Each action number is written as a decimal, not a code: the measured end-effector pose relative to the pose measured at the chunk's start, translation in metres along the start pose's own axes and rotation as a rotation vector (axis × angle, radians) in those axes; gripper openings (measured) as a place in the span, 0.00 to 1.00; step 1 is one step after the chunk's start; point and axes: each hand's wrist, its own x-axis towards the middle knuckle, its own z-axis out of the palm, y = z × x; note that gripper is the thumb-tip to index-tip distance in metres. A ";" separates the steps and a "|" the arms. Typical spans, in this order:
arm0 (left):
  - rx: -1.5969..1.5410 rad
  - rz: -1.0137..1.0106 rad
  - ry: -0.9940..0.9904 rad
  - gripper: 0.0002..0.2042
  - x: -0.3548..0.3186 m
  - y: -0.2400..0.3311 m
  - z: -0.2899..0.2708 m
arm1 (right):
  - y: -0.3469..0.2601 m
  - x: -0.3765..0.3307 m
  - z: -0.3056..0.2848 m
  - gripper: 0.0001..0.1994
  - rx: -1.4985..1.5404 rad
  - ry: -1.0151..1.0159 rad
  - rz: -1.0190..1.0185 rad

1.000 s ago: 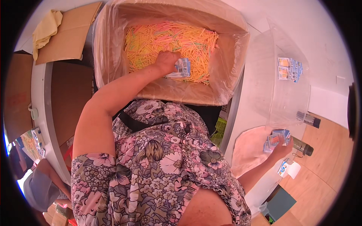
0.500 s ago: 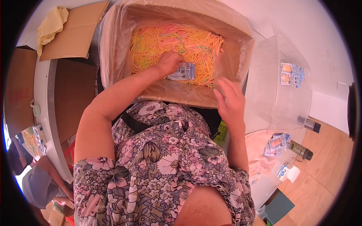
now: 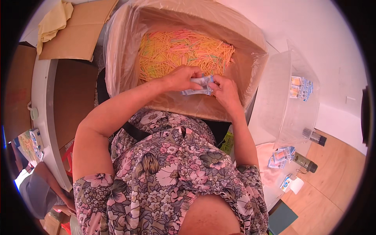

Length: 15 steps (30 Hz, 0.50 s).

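Note:
Both my hands hold a small clear plastic packet [image 3: 199, 91] with blue-and-white printing, above the near side of a large cardboard box. My left hand [image 3: 182, 79] pinches its left part, thumb in front. The fingers of my right hand [image 3: 226, 92] are closed on its right end. Whether the packet is unsealed, and what is in it, I cannot make out. Below and beyond lies a heap of thin short sticks [image 3: 184, 51], mostly yellow and orange with some pink and green. The box [image 3: 250, 70] has a clear plastic liner [image 3: 117, 58] folded over its rim.
To the right stands a clear plastic bin [image 3: 270, 86] with printed packets [image 3: 300, 89] inside. More packets [image 3: 281, 157] lie on a pink cloth [image 3: 266, 172], near dark bottles [image 3: 305, 162]. At left are cardboard [image 3: 78, 29], a yellow cloth [image 3: 55, 21] and another person's arm [image 3: 55, 184].
My right hand has moved left from the box's right side and taken hold of the packet's right end. The packet, flat above the sticks before, is now bunched between both hands.

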 end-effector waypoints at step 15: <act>0.723 0.352 0.101 0.15 -0.002 -0.016 0.025 | 0.035 0.156 0.037 0.09 -0.907 0.162 -0.458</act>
